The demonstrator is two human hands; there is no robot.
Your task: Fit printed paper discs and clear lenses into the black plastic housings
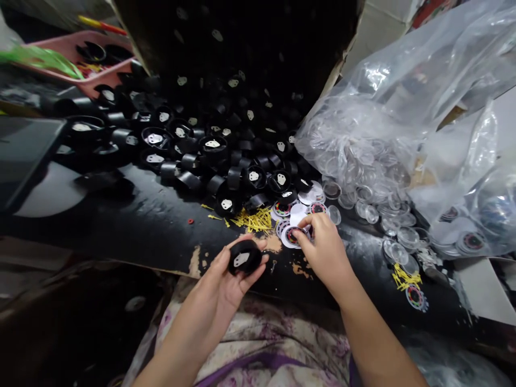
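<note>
So on my head cam, the left grip (226,287) has its fingers wrapped round a black round cup (255,262), held up over the worktop (157,215) near its front edge, pale plate (241,259) facing me. Right grip (325,247) is touching a printed dial (291,237) a bit farther in from that edge; can't tell if it's actually pinched. Yellow pins (255,219) sit just beyond the cup, clear covers (365,193) off toward the right end.
</note>
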